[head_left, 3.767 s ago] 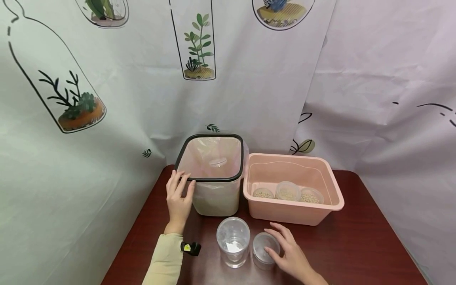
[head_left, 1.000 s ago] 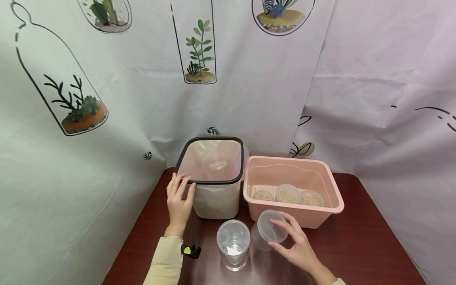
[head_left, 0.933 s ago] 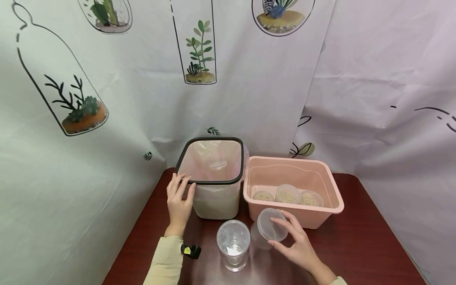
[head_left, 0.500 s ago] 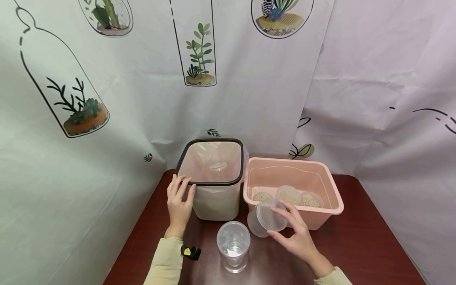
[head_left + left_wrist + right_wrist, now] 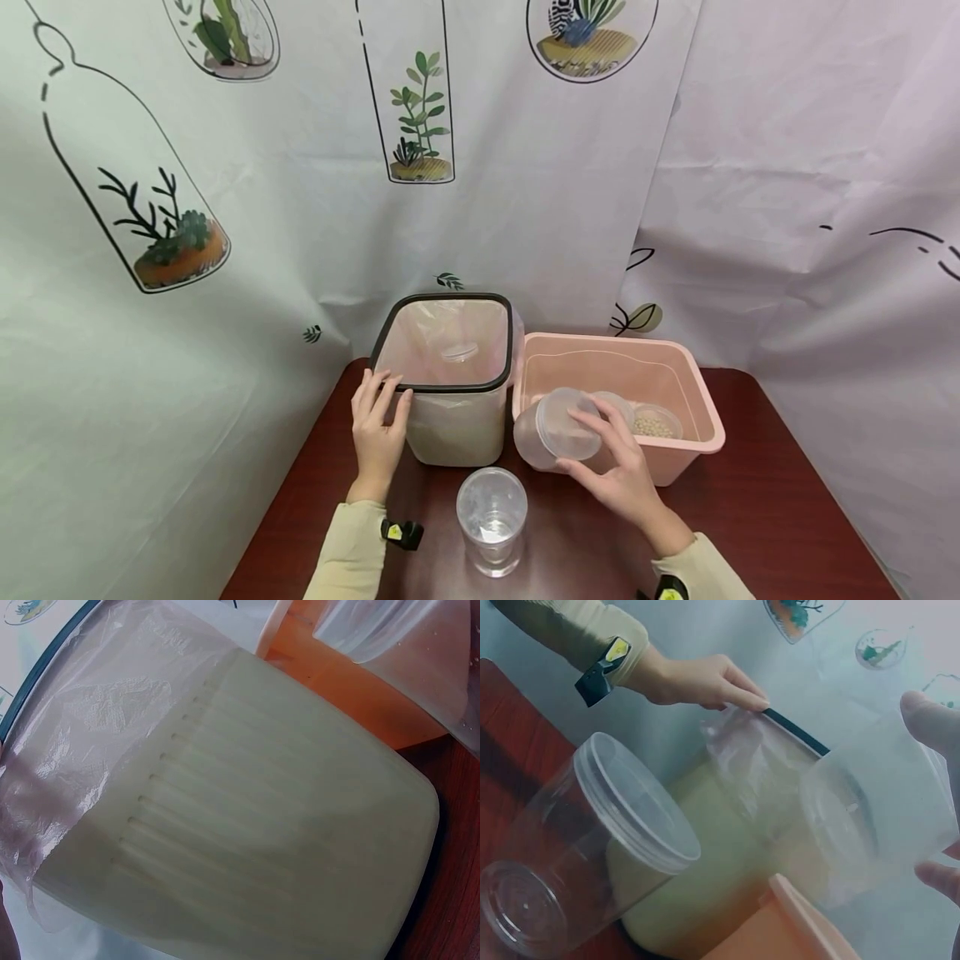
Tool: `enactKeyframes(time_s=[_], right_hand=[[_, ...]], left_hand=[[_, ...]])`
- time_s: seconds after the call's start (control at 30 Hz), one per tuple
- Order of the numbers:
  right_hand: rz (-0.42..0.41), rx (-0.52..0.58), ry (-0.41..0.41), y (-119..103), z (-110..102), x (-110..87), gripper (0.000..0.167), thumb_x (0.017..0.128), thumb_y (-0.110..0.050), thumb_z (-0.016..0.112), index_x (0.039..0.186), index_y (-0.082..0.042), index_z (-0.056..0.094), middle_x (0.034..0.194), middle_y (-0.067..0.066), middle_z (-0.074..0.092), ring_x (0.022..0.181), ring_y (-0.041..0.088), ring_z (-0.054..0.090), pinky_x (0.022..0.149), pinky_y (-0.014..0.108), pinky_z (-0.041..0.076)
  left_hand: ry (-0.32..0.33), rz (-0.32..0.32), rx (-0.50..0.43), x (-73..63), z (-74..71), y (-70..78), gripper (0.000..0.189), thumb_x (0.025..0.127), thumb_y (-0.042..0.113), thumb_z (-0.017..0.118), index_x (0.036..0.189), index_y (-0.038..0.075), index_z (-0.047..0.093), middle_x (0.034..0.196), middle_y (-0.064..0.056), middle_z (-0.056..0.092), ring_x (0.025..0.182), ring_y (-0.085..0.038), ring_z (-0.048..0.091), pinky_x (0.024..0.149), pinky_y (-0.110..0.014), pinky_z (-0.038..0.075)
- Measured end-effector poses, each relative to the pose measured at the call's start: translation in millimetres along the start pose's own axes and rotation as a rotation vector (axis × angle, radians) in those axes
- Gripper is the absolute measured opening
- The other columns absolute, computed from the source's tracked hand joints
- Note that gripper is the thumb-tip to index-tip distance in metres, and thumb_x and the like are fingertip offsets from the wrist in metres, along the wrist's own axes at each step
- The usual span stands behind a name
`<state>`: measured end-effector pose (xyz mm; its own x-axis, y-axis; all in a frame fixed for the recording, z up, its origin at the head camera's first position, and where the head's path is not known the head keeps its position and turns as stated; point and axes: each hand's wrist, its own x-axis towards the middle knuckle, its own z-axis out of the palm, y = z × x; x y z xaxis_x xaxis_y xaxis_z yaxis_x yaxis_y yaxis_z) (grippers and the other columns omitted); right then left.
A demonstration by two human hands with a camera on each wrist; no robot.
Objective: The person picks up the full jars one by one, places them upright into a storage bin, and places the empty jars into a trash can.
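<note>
My right hand (image 5: 615, 471) grips a translucent, frosted plastic jar (image 5: 534, 442) between thumb and fingers. The jar is tilted, raised off the table in front of the pink tub's near rim; the right wrist view shows its pale wall (image 5: 885, 795) close up. My left hand (image 5: 377, 437) holds the black rim (image 5: 450, 388) of a lined trash bin (image 5: 457, 429) at its near left corner. In the left wrist view, the bin's ribbed side (image 5: 247, 802) fills most of the frame. A clear jar (image 5: 491, 508) stands upright on the table between my forearms.
The pink tub (image 5: 618, 343) stands right of the bin. Inside it, a container of pale beads or beans (image 5: 655, 423) shows, and another container (image 5: 613, 405) is partly hidden. A small clear piece (image 5: 459, 352) lies in the bin. A printed cloth (image 5: 300, 167) hangs behind the table.
My right hand has lifted the frosted jar from the table, tilted it and carried it forward to the tub's front rim. My left hand stays at the bin's rim.
</note>
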<state>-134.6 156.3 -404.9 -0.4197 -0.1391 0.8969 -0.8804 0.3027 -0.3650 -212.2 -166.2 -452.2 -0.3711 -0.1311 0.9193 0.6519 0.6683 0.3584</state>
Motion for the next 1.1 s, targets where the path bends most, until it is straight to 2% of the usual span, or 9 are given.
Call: enactKeyframes(time_s=[0.17,0.33,0.67,0.9,1.1], right_hand=[[-0.014,-0.039,0.012,18,4,-4.5,0.055,0.077,-0.038,0.074,0.112,0.002,0.062,0.118,0.033,0.05,0.111,0.04,0.045,0.099,0.029,0.032],[-0.019,-0.054,0.016,30,7,-4.0,0.057,0.077,-0.042,0.073,0.114,-0.001,0.062,0.121,0.03,0.05,0.113,0.039,0.045,0.098,0.029,0.032],[-0.081,-0.007,0.044,0,12,38.1,0.051,0.081,-0.033,0.072,0.107,0.01,0.059,0.113,0.039,0.047,0.104,0.047,0.048,0.098,0.031,0.037],[-0.12,0.003,0.079,0,18,52.9,0.052,0.081,-0.032,0.072,0.105,0.012,0.058,0.113,0.041,0.046,0.101,0.049,0.048,0.096,0.029,0.04],[-0.107,0.028,0.08,0,27,62.7,0.054,0.081,-0.032,0.072,0.106,0.013,0.057,0.115,0.041,0.045,0.103,0.051,0.047,0.096,0.031,0.039]], left_hand=[[0.005,0.003,-0.003,-0.2,-0.1,0.4,0.029,0.076,-0.002,0.072,0.104,0.002,0.069,0.114,-0.019,0.06,0.122,-0.045,0.04,0.102,-0.051,0.03],[-0.001,0.002,0.001,-0.8,-0.7,-0.8,0.023,0.081,0.005,0.07,0.104,0.001,0.068,0.113,-0.019,0.059,0.121,-0.046,0.04,0.103,-0.05,0.03],[-0.005,-0.005,0.005,-1.9,-0.5,-2.7,0.022,0.084,0.008,0.068,0.104,0.001,0.068,0.114,-0.019,0.059,0.122,-0.046,0.04,0.104,-0.049,0.03],[-0.004,0.0,0.002,-0.5,0.4,-2.2,0.021,0.084,0.009,0.068,0.104,0.001,0.068,0.114,-0.019,0.059,0.122,-0.046,0.039,0.104,-0.049,0.03],[0.001,-0.002,-0.001,-1.4,0.6,-1.6,0.023,0.081,0.003,0.07,0.104,0.001,0.069,0.114,-0.02,0.059,0.122,-0.046,0.04,0.103,-0.051,0.03]])
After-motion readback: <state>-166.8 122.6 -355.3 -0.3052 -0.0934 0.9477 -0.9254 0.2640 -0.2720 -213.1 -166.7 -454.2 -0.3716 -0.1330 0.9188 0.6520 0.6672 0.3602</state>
